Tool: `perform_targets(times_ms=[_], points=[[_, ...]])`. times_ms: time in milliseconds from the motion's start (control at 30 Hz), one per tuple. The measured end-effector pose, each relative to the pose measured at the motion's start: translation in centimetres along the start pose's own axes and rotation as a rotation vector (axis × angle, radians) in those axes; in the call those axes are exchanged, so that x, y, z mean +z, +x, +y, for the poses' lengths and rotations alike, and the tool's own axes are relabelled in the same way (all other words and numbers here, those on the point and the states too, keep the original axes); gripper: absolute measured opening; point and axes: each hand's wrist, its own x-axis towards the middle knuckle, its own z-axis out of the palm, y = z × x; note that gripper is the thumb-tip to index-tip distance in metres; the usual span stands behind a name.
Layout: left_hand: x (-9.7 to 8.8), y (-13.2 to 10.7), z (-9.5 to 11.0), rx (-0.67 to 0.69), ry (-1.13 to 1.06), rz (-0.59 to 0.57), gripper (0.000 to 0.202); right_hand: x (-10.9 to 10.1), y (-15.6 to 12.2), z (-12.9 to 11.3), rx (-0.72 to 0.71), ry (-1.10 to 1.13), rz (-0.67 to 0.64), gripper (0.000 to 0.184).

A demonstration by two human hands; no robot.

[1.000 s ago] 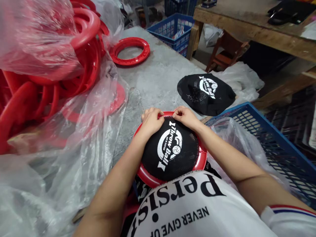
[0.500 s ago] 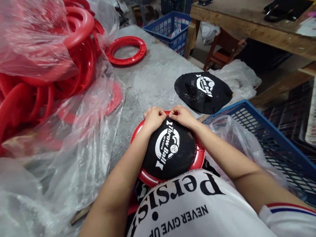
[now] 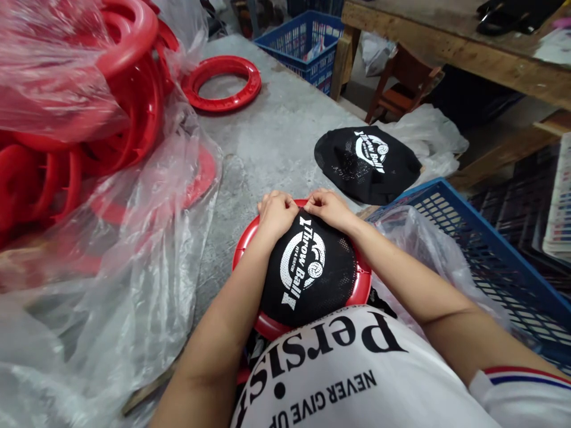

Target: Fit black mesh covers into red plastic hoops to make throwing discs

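A red plastic ring (image 3: 362, 284) leans against my shirt, with a round black mesh net (image 3: 332, 279) spread across its opening. White "Throw Ball" print faces up on the net. At the far edge of the ring, my left hand (image 3: 277, 212) pinches the net's border with its fingertips. Close beside it, my right hand (image 3: 328, 208) pinches the same border, so the two thumbs nearly meet. The fingertips hide the exact spot of the net's edge between them. A second printed black net (image 3: 352, 169) lies loose on the table, beyond my right hand.
On the grey table (image 3: 276, 128) lies a loose red ring (image 3: 254, 89). Several red rings (image 3: 147, 113) pile up at left, partly in clear plastic (image 3: 169, 267). A blue crate (image 3: 468, 238) with a plastic bag stands at right; another blue crate (image 3: 307, 35) and a wooden chair (image 3: 401, 83) are behind.
Both hands keep their pinch on the net's edge at nearly the same place. The view has shifted slightly, so the pile and loose ring sit a little further left and higher.
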Motion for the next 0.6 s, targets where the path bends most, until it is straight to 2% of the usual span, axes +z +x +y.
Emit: perform_targets(times_ms=[267,600], points=[[-0.10,-0.37,0.57,0.006,0.105,-0.005,0.019,0.04,0.13,-0.34,0.023,-0.091,0.010,0.020],[0.40,-0.05,0.23,0.019,0.119,0.006,0.016,0.24,0.23,-0.79,0.025,-0.200,0.016,0.017]])
